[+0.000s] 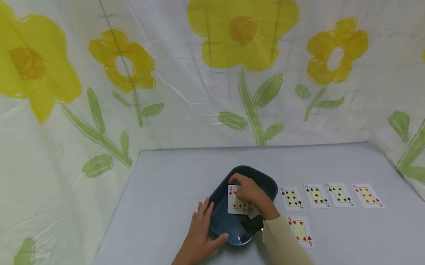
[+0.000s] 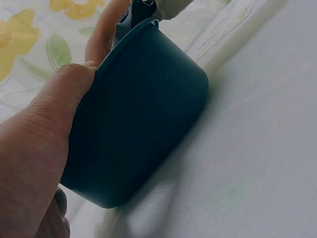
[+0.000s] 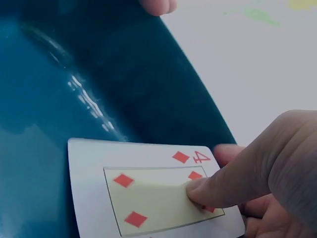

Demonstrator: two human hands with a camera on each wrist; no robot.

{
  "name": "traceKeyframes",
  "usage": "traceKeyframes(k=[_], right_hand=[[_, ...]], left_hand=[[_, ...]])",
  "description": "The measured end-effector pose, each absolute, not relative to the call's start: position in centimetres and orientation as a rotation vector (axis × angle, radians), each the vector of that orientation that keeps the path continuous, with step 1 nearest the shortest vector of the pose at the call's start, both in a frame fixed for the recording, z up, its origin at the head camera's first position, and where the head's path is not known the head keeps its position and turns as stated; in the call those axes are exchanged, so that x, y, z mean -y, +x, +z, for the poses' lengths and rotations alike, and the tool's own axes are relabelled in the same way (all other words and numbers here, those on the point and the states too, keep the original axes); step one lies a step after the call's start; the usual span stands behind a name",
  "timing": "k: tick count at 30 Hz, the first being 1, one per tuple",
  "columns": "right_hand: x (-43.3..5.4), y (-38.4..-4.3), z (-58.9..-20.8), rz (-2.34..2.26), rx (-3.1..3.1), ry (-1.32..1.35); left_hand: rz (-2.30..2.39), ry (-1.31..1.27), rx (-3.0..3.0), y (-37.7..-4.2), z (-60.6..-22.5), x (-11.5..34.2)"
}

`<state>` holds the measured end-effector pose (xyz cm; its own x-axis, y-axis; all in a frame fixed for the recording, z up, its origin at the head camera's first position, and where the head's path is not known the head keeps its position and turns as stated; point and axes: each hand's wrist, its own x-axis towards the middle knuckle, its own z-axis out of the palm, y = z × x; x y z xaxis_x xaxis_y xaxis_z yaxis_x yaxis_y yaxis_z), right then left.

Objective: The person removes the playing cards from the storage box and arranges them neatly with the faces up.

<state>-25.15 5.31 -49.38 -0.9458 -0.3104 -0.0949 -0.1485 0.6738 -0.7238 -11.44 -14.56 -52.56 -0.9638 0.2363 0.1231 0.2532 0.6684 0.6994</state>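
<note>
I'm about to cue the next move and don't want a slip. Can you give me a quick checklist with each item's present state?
1. Right hand has a hold on the four of diamonds: ok, thumb on its face.
2. That card is clear of the blue tray: not ok, it is in or over it.
3. Left hand is on the tray: ok, touching its rim.
4. Row of four cards lies face up: ok.
5. Four of hearts lies face up, nearer the person than the row: ok.
6. Identity of the other card by the right hand: cannot tell, mostly hidden.
</note>
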Motion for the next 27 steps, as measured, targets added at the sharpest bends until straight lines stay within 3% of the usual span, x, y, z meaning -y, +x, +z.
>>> traceKeyframes(k=[11, 27], right_hand=[[-6.6, -24.9, -49.0, -1.267, -2.63, -0.461], [-9.5, -23.8, -48.6, -1.479, -2.541, -0.365]], left_hand=[[-1.192, -0.403, 2.855, -11.4, -52.6, 14.4], [-1.16, -0.396, 2.862, -11.4, -52.7, 14.5]])
